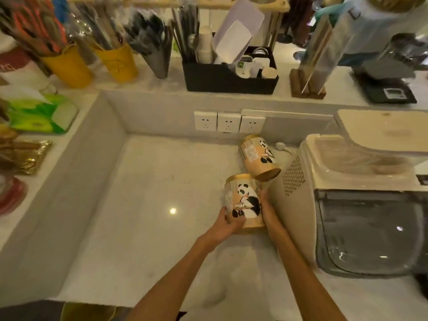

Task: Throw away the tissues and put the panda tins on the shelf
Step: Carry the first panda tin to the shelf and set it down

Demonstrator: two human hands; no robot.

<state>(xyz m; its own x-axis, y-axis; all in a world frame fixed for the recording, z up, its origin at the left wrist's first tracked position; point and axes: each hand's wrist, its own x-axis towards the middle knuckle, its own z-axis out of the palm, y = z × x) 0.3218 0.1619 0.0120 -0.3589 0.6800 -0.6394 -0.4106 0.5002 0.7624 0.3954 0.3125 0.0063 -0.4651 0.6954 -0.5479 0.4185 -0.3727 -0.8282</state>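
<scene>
Two gold panda tins are on the white counter. The near panda tin is clasped from both sides: my left hand on its lower left, my right hand on its right side. The far panda tin leans tilted just behind it, against the side of a cream machine, and touches the near tin's top. No tissues show on the counter. The raised shelf runs along the back.
The shelf holds yellow cups of straws, a black organiser, a clear stand and a scale. A green tissue pack lies on the left ledge. Wall sockets sit behind the tins. The cream machine fills the right side.
</scene>
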